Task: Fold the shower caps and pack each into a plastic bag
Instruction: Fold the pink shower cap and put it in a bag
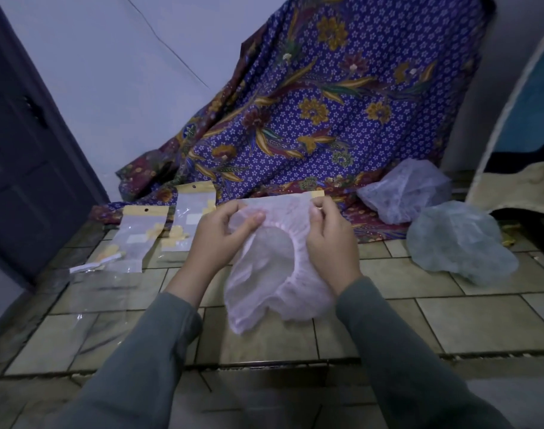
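Together, left hand [224, 229] and right hand [329, 233] pinch the pink shower cap [274, 280].

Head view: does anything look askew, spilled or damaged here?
Nothing stands out. Both hands, left hand and right hand, hold the pink shower cap; two more caps and plastic bags lie on the tiled floor.
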Motion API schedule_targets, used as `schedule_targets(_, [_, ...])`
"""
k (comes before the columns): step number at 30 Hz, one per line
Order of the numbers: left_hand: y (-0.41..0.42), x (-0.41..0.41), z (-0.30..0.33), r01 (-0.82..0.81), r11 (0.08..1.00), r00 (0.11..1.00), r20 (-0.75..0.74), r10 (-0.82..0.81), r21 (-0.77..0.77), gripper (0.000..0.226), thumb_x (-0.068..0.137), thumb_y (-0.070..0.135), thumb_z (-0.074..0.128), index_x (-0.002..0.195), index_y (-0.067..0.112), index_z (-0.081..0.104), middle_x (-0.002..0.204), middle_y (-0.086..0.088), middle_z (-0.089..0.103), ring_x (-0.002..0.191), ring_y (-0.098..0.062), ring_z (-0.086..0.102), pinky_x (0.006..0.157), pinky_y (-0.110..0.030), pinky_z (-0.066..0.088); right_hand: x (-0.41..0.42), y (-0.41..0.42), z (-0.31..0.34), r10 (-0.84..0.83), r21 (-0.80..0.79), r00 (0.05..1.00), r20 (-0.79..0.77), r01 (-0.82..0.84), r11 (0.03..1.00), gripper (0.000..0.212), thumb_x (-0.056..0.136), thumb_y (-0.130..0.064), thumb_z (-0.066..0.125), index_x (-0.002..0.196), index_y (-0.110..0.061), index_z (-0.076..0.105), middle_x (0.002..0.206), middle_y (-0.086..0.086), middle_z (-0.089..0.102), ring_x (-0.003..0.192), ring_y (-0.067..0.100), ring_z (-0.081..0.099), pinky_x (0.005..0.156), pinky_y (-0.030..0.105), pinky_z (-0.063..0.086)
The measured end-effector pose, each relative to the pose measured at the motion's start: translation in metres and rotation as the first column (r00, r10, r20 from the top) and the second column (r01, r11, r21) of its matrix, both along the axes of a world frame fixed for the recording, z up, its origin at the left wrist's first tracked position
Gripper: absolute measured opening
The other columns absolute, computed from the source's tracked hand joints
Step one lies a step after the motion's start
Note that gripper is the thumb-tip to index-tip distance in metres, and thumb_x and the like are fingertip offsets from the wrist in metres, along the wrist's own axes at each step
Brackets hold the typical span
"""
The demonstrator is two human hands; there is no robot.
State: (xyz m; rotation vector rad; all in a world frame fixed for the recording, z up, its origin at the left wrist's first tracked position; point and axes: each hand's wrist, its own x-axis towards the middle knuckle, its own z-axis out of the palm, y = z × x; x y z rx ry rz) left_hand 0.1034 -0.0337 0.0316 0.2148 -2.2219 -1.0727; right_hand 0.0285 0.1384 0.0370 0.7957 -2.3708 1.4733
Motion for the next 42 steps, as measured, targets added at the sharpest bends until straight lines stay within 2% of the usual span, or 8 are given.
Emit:
schedule_targets(4, [-0.008,-0.006,-0.010,-0.057,0.997,0.975,0.218,0.044,0.051,0.039,0.081,0.058,0.060,0.084,0.019,0.063,0.069,0.006,0.056,0.059,-0.006,0.048,0.053,-0.019,0.036,-0.027,-0.004,-0.023,0.060,-0.029,0.935,0.351,-0.053,0.998,0.017,0.100,-0.019,0.039,0.095,-0.016,0.055,0.082,-0.004,0.055,0.074,0.010,0.049,0.059,0.025,0.036])
schedule_targets(9, [-0.012,0.001,-0.046,-0.013,0.921,0.813,0.541,-0.217,0.389,0.047,0.088,0.052,0.054,0.095,0.007,0.063,0.077,-0.001,0.059,0.066,-0.016,0.054,0.061,-0.024,0.044,-0.048,0.001,-0.077,-0.011,0.000,0.792,0.611,0.013,1.000,0.025,0.095,-0.016,0.036,0.080,-0.010,0.055,0.083,0.009,0.055,0.078,0.021,0.049,0.068,0.032,0.037])
schedule_targets(12, [-0.007,0.003,-0.068,0.016,0.889,0.831,0.488,-0.267,0.459,0.035,0.092,0.042,0.055,0.116,0.017,0.058,0.098,0.001,0.069,0.083,-0.019,0.067,0.074,-0.034,0.056,-0.046,0.005,-0.086,-0.043,0.071,0.836,0.546,0.005,0.997,0.026,0.091,-0.007,0.041,0.108,-0.021,0.055,0.105,0.003,0.058,0.098,0.021,0.055,0.085,0.034,0.045])
schedule_targets(16, [0.000,-0.004,-0.062,-0.048,0.981,0.878,0.477,-0.048,0.187,0.035,0.097,0.038,0.047,0.127,0.021,0.042,0.106,0.002,0.062,0.090,-0.020,0.062,0.074,-0.033,0.051,-0.043,0.002,-0.067,0.119,0.066,0.952,0.281,-0.143,0.988,0.073,0.076,0.006,0.045,0.137,-0.032,0.040,0.127,-0.008,0.043,0.121,0.014,0.040,0.101,0.035,0.039])
schedule_targets(23, [-0.001,-0.009,-0.037,0.164,0.975,0.919,0.383,-0.095,-0.152,0.025,0.084,0.043,0.066,0.101,0.033,0.050,0.094,0.014,0.060,0.088,-0.010,0.059,0.075,-0.030,0.049,-0.046,-0.018,-0.054,0.413,0.315,0.898,0.152,-0.440,0.841,0.038,0.087,-0.036,0.057,0.125,-0.031,0.055,0.129,-0.007,0.053,0.123,0.014,0.044,0.107,0.047,0.032])
schedule_targets(29, [-0.005,0.007,-0.057,0.055,0.981,0.900,0.435,0.033,-0.188,0.058,0.074,0.073,0.056,0.117,0.033,0.053,0.106,0.019,0.054,0.094,-0.003,0.054,0.079,-0.029,0.049,-0.039,-0.018,-0.077,0.286,0.159,0.958,-0.026,-0.278,0.947,0.018,0.085,-0.032,0.066,0.085,-0.014,0.062,0.097,-0.006,0.053,0.097,0.015,0.050,0.090,0.032,0.041])
schedule_targets(33, [0.003,0.015,-0.068,-0.009,0.964,0.814,0.558,0.161,-0.266,0.047,0.077,0.072,0.051,0.088,0.027,0.056,0.074,0.011,0.057,0.065,-0.008,0.053,0.052,-0.024,0.036,-0.032,-0.018,-0.082,0.260,0.177,0.963,0.067,-0.268,0.947,0.024,0.087,-0.031,0.065,0.075,-0.014,0.053,0.071,-0.001,0.054,0.068,0.016,0.050,0.064,0.031,0.041])
schedule_targets(42, [-0.004,0.017,-0.071,-0.148,0.985,0.931,0.324,0.167,-0.085,0.034,0.071,0.054,0.073,0.068,0.025,0.057,0.071,0.007,0.058,0.064,-0.010,0.052,0.052,-0.026,0.041,-0.019,-0.008,-0.100,-0.170,0.227,0.981,0.098,0.144,0.963,0.027,0.097,-0.038,0.045,0.109,-0.016,0.055,0.103,0.003,0.056,0.088,0.023,0.055,0.066,0.030,0.035])
